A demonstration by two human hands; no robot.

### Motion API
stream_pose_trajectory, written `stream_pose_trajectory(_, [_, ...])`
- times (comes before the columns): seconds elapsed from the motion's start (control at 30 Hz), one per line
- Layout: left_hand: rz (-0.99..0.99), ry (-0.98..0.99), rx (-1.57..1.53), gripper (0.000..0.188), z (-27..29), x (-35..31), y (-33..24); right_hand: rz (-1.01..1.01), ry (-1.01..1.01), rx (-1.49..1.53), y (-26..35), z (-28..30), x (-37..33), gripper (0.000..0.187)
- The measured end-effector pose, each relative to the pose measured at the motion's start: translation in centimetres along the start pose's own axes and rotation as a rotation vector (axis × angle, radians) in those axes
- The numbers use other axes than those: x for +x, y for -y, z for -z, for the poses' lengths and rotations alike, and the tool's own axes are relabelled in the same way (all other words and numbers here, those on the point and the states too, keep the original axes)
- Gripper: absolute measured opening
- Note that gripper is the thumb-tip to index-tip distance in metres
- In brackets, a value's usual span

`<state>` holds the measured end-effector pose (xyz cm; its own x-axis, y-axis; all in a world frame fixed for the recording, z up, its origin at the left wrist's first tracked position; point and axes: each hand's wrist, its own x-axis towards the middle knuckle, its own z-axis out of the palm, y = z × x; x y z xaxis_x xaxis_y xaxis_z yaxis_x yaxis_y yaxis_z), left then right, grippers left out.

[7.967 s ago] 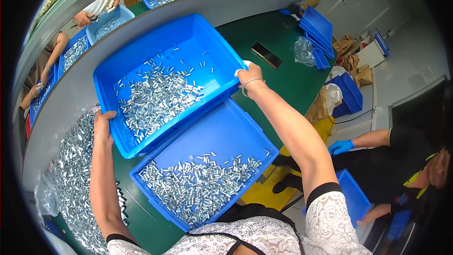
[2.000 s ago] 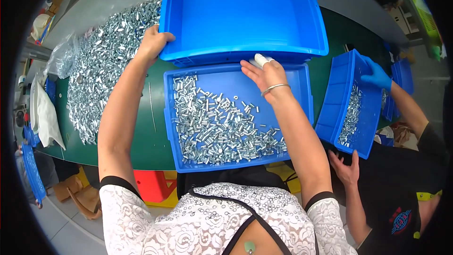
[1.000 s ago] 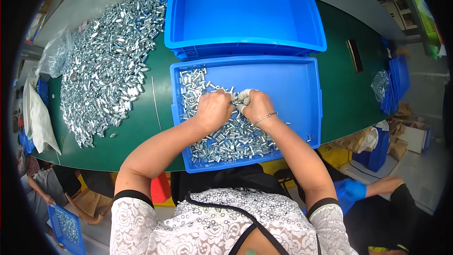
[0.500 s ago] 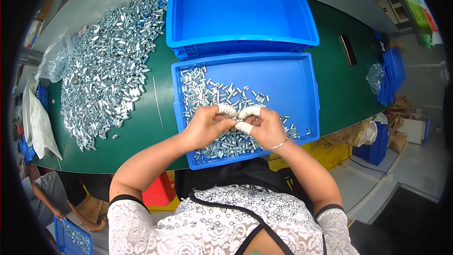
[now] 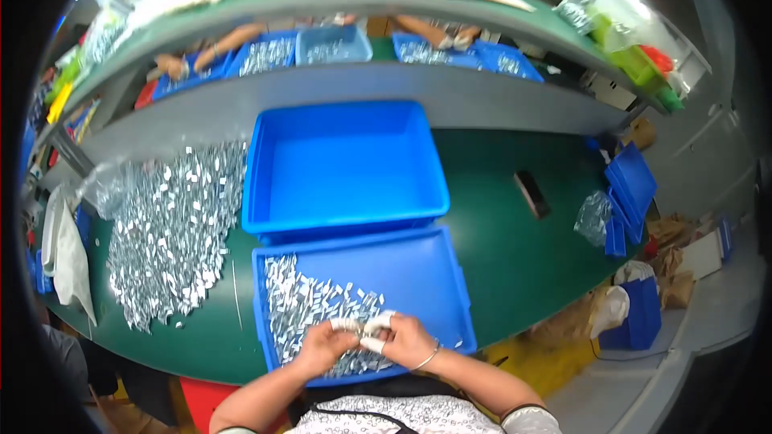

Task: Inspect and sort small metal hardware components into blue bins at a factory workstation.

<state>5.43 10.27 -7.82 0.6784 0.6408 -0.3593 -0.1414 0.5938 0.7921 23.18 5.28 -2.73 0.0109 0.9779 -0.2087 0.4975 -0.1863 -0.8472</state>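
Green desk (image 5: 503,273): deep blue bin (image 5: 346,177), then shallow blue tray (image 5: 414,273) nearer you. Over the tray, your left hand (image 5: 323,345) and right hand (image 5: 408,343) nearly meet, each narrowed to a pinch; can't tell what's held, too blurred. Metal pieces (image 5: 301,301) lie in its left and near parts, some hidden under you. Likely step: 2-handed fingering of pieces. Next move calls for fine control.

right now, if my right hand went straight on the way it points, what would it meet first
Probably the left hand, close by and facing the right hand; whether they touch or pinch something between them is unclear.
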Motion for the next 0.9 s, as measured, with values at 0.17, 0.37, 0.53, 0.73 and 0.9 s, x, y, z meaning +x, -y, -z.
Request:
stream_pose_trajectory(0.17, [-0.125, 0.008, -0.055, 0.019, -3.5, 1.8, 1.2, 0.019, 0.058, -0.107, 0.7, 4.2, -0.2, 0.015])
stream_pose_trajectory(0.37, [-0.349, -0.257, -0.095, 0.015, -7.2, -0.6, 1.3, -0.069, 0.19, 0.245, -2.3, 3.5, 0.0, 0.014])
stream_pose_trajectory(0.53, [-0.366, -0.322, -0.041, 0.017, -8.0, -2.2, 1.2, -0.094, 0.194, 0.547, 0.0, 3.4, -1.9, 0.012])
stream_pose_trajectory(0.73, [-0.357, -0.203, -0.108, 0.023, -8.1, -4.1, -2.5, 0.006, -0.003, 0.511, 5.7, 4.3, -4.3, 0.016])
stream_pose_trajectory(0.9, [-0.531, -0.145, -0.143, 0.031, -6.7, -5.4, -2.1, 0.241, -0.1, 0.155, 6.0, 2.4, -4.2, 0.018])
